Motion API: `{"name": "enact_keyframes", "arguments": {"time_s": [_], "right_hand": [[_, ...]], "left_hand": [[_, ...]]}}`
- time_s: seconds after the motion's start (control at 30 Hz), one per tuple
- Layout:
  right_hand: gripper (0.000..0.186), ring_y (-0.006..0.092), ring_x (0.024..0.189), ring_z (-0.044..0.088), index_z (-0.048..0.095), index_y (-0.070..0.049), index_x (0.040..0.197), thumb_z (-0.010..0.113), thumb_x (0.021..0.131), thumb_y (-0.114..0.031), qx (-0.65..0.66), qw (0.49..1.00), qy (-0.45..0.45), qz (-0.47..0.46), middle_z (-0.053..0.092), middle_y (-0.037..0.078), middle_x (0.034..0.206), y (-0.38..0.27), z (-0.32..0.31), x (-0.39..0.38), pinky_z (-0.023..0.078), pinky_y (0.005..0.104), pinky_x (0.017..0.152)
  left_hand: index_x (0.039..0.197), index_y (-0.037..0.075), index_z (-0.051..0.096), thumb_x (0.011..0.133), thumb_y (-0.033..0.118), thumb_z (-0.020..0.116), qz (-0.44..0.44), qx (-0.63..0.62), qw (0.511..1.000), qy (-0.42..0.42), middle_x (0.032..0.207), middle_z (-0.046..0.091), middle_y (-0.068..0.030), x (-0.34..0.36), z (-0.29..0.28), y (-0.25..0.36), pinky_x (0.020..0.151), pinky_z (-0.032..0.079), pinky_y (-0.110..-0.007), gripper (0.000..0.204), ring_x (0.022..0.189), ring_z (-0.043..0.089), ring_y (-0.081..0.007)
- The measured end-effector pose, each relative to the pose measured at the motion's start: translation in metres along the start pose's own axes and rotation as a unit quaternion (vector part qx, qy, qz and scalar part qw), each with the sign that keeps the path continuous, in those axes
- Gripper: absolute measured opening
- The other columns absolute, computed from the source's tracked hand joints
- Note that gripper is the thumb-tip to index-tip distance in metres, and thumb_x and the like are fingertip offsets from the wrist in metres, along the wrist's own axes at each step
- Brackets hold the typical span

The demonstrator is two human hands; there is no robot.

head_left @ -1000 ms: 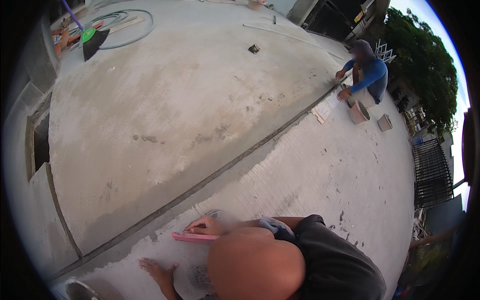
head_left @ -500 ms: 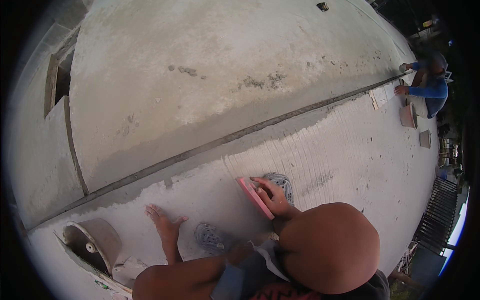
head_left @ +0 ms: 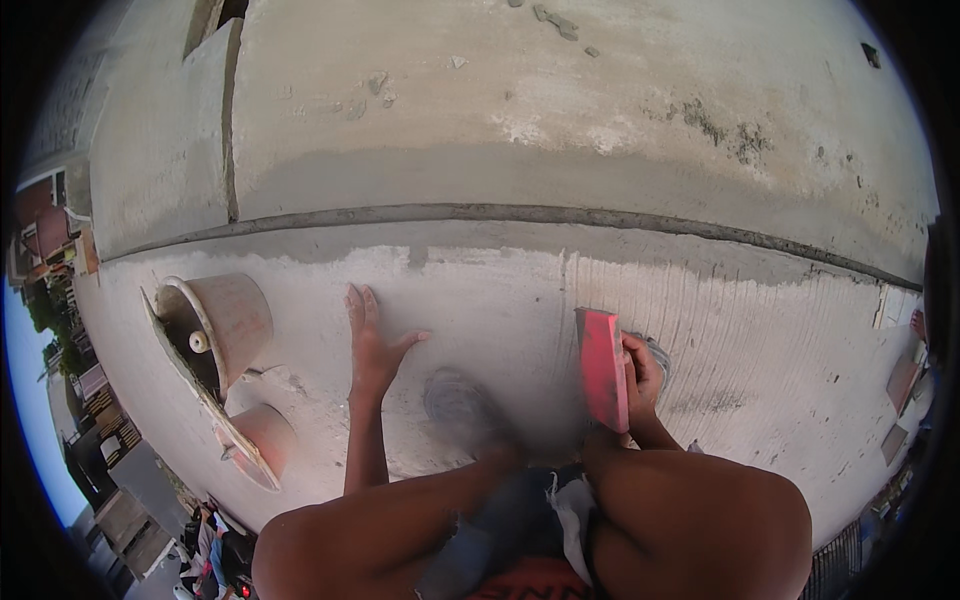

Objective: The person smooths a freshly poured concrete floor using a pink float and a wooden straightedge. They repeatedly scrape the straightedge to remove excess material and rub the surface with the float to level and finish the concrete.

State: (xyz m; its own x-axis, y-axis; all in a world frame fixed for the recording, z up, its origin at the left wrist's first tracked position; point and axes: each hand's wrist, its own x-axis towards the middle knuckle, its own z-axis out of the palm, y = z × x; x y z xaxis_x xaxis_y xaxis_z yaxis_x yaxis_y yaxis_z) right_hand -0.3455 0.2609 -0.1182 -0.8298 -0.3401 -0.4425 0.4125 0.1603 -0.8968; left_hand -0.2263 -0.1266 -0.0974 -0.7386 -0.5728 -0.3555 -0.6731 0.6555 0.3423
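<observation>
In my right hand is a pink float, a flat rectangular plastering tool, gripped from its right side and tilted up on edge. My fingers are wrapped round its back, partly hidden. My left hand has its fingers and thumb spread over the pale concrete floor and holds nothing; whether the palm touches the floor I cannot tell. A grey clog on my left foot is blurred between my hands. Behind the float, my right clog shows only in part.
Left of my left hand, a bucket stands with a thin board against it. A second bucket is just nearer. Across the front runs a dark groove along a concrete slab. At far right a hand shows.
The view has swung left and levelled, so the buckets show more fully and the co-worker has almost left the picture. The float has turned its broad pink face into view.
</observation>
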Motion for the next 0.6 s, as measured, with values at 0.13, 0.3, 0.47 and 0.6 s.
{"name": "enact_keyframes", "arguments": {"time_s": [0.13, 0.3, 0.47, 0.6], "right_hand": [[0.031, 0.0168, 0.108, 0.063, 0.06, 0.002, 0.132, 0.051, 0.108, -0.014, -0.001, 1.0, 0.015, -0.018, 0.067, 0.01, 0.118, -0.004, -0.008, 0.002, 0.049, 0.0316, 0.097], [0.03, 0.0156, 0.105, 0.064, 0.061, 0.002, 0.131, 0.052, 0.108, -0.014, 0.004, 1.0, 0.02, -0.024, 0.069, 0.01, 0.115, -0.004, -0.009, 0.002, 0.05, 0.0305, 0.093], [0.028, 0.0143, 0.097, 0.066, 0.065, 0.003, 0.125, 0.054, 0.107, -0.015, -0.002, 0.995, 0.033, -0.093, 0.071, 0.009, 0.108, -0.01, -0.004, 0.003, 0.052, 0.0287, 0.088], [0.026, 0.0131, 0.089, 0.068, 0.067, 0.003, 0.122, 0.055, 0.107, -0.015, 0.165, 0.986, 0.026, -0.003, 0.073, 0.007, 0.104, 0.003, -0.02, 0.005, 0.055, 0.0278, 0.08]], "left_hand": [[0.122, -0.001, 0.063, 0.089, 0.023, 0.082, 0.115, -0.029, 0.99, 0.076, 0.148, 0.054, -0.0255, 0.022, -0.003, 0.073, 0.104, 0.051, -0.044, 0.045, 0.131, 0.057, -0.0403], [0.098, 0.004, 0.064, 0.095, 0.014, 0.071, 0.178, -0.119, 0.973, -0.082, 0.133, 0.067, -0.0174, 0.048, 0.0, 0.154, 0.077, 0.059, -0.037, 0.013, 0.097, 0.072, -0.0287], [0.098, 0.004, 0.066, 0.096, 0.016, 0.069, 0.373, -0.106, 0.904, -0.182, 0.13, 0.07, -0.011, 0.055, 0.025, 0.186, 0.075, 0.059, -0.037, 0.013, 0.091, 0.073, -0.027], [0.098, 0.005, 0.069, 0.095, 0.017, 0.07, 0.493, -0.138, 0.841, -0.174, 0.12, 0.073, -0.0091, 0.045, 0.045, 0.189, 0.076, 0.06, -0.038, 0.013, 0.089, 0.073, -0.0274]]}}
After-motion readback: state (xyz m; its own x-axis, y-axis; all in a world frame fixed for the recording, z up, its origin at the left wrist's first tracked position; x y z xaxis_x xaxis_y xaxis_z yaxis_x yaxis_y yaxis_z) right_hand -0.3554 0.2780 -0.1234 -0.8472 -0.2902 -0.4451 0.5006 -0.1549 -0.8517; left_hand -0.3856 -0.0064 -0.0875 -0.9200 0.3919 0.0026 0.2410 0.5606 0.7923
